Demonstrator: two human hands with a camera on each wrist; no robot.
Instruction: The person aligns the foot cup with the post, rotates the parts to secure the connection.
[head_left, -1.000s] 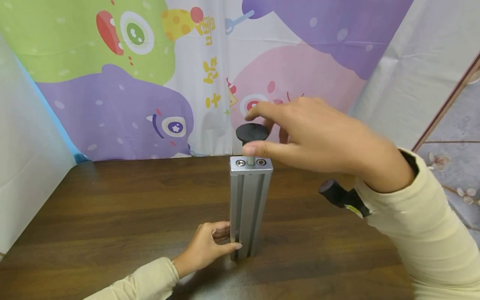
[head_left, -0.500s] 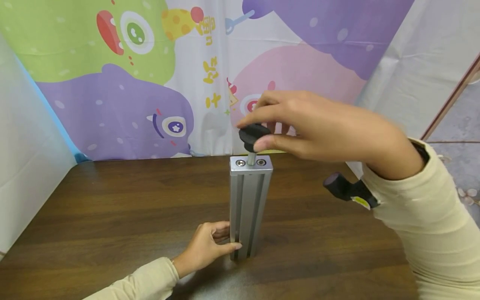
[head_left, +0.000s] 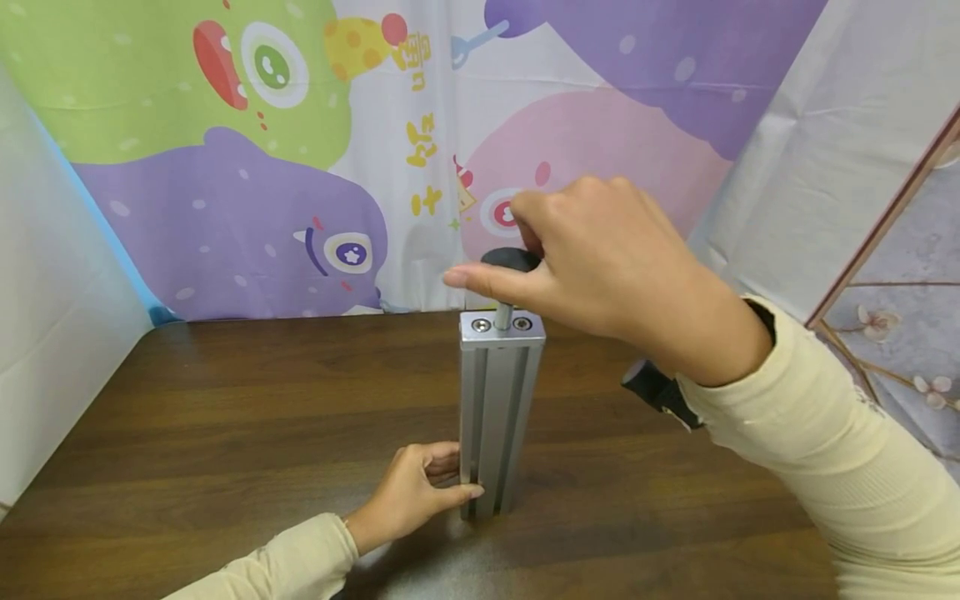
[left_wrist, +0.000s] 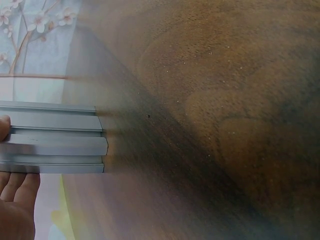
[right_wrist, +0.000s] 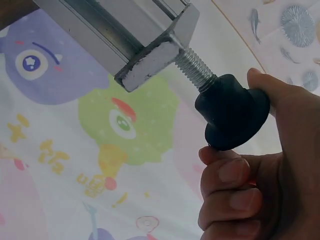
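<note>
An aluminium profile (head_left: 498, 417) stands upright on the wooden table, with a metal end plate (head_left: 491, 337) screwed to its top. From this plate rises a threaded rod (right_wrist: 194, 69) carrying a black round levelling foot (right_wrist: 232, 112), its flat face up. My right hand (head_left: 607, 258) pinches the foot between thumb and curled index finger; the thumb reaches left across its near side. The other right fingers are curled below the index in the right wrist view. Low on the profile, my left hand (head_left: 408, 496) grips it, thumb on the front and fingers round the far side.
Brown wood-grain table (head_left: 225, 417) lies under the profile. A cartoon-printed cloth (head_left: 300, 200) hangs behind it. On the left is a white wall panel (head_left: 60, 283), on the right a flower-patterned surface (head_left: 900, 342). A black device (head_left: 660, 392) sits at my right wrist.
My right hand's fingers have closed in round the foot and the wrist has turned, swinging the thumb leftward across it. The left hand and profile have stayed put.
</note>
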